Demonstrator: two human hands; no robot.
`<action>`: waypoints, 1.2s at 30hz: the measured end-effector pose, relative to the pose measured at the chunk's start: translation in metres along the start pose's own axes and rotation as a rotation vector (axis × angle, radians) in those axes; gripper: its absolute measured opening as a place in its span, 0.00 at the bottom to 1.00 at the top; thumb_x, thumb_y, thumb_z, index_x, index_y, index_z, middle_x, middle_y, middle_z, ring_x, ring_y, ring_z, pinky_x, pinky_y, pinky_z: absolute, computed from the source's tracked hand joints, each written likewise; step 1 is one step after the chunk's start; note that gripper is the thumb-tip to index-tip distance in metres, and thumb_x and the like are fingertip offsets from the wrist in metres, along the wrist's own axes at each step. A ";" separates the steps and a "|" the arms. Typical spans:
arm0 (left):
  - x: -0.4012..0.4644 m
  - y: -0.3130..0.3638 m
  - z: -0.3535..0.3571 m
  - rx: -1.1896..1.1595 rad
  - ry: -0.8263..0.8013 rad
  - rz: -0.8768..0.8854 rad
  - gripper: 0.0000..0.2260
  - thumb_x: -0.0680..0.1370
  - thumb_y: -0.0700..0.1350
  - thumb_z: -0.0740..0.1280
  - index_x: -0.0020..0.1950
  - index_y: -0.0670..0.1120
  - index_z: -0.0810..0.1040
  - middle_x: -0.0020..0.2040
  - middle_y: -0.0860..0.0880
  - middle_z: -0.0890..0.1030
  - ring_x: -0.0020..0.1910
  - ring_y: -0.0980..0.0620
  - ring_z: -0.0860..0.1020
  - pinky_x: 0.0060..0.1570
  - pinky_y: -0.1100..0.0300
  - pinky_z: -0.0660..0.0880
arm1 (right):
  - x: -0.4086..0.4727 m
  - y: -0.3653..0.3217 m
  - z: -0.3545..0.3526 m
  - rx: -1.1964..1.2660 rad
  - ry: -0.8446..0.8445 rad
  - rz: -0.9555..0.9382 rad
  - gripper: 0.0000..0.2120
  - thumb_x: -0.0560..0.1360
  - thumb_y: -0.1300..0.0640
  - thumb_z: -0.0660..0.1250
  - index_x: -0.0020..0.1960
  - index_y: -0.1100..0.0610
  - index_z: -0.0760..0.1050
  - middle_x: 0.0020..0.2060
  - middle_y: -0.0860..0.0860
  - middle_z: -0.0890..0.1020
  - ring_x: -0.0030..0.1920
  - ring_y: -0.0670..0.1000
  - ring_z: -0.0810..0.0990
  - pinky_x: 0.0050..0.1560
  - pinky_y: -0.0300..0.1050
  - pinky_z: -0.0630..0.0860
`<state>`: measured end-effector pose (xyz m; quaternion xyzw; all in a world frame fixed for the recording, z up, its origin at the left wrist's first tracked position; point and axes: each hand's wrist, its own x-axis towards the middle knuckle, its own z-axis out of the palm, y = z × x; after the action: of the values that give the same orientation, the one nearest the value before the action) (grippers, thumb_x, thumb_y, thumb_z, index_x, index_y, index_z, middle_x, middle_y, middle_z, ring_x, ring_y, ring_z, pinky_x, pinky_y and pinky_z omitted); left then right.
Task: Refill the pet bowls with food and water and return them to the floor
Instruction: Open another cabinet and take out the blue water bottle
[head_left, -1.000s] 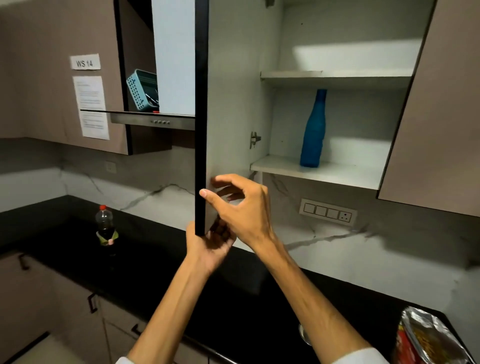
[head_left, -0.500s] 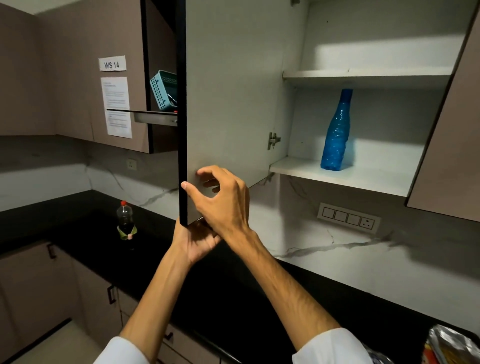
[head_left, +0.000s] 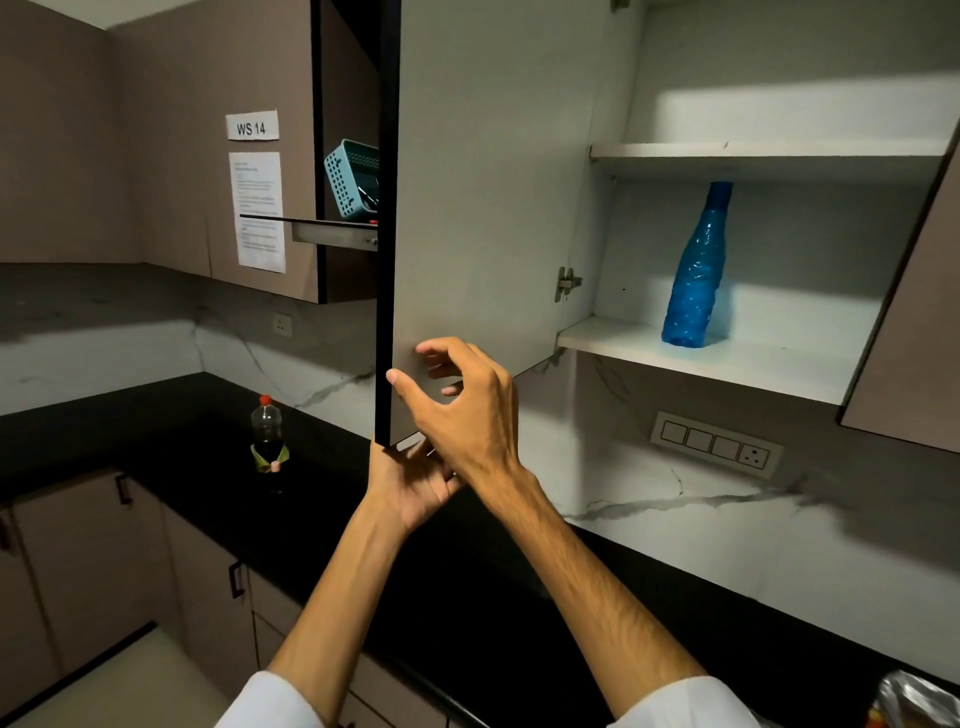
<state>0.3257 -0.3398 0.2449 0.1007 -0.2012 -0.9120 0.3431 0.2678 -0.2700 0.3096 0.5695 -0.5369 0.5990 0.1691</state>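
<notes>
White label (head_left: 252, 126): reading "WS 14", sticking high on the brown wall cupboard door (head_left: 171, 156).
Printed sheet (head_left: 257, 211): hanging just below that label on the same door, its lines of print showing too small to read.

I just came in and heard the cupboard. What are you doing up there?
A person is holding the open cupboard door at its bottom corner. The left hand grips the corner from below, and the right hand has its thumb on the door's dark edge. Inside, a blue bottle stands alone on the lower shelf. On the black counter stands a small bottle with a red cap. No pet bowls are in sight.
</notes>
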 end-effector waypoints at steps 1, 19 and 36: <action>0.000 -0.003 -0.001 -0.009 0.031 0.002 0.26 0.78 0.63 0.65 0.60 0.42 0.82 0.57 0.38 0.84 0.55 0.38 0.83 0.56 0.40 0.77 | -0.001 0.001 -0.002 0.004 -0.003 0.003 0.17 0.73 0.42 0.76 0.57 0.50 0.82 0.52 0.44 0.85 0.50 0.42 0.83 0.43 0.44 0.84; 0.002 -0.059 0.034 0.173 0.142 -0.096 0.07 0.74 0.43 0.62 0.37 0.43 0.75 0.34 0.46 0.76 0.34 0.48 0.75 0.44 0.58 0.73 | -0.016 0.052 -0.071 -0.047 0.085 0.127 0.13 0.76 0.47 0.75 0.56 0.52 0.83 0.47 0.46 0.86 0.49 0.45 0.85 0.42 0.48 0.85; 0.074 -0.123 0.124 0.587 -0.098 -0.038 0.09 0.76 0.46 0.61 0.45 0.43 0.79 0.36 0.47 0.76 0.33 0.48 0.76 0.40 0.57 0.75 | 0.014 0.143 -0.179 -0.153 0.216 0.207 0.09 0.77 0.53 0.76 0.56 0.54 0.83 0.46 0.45 0.86 0.45 0.42 0.85 0.37 0.31 0.78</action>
<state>0.1585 -0.2682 0.2990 0.1553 -0.4707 -0.8248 0.2722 0.0576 -0.1781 0.2980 0.4287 -0.6155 0.6283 0.2063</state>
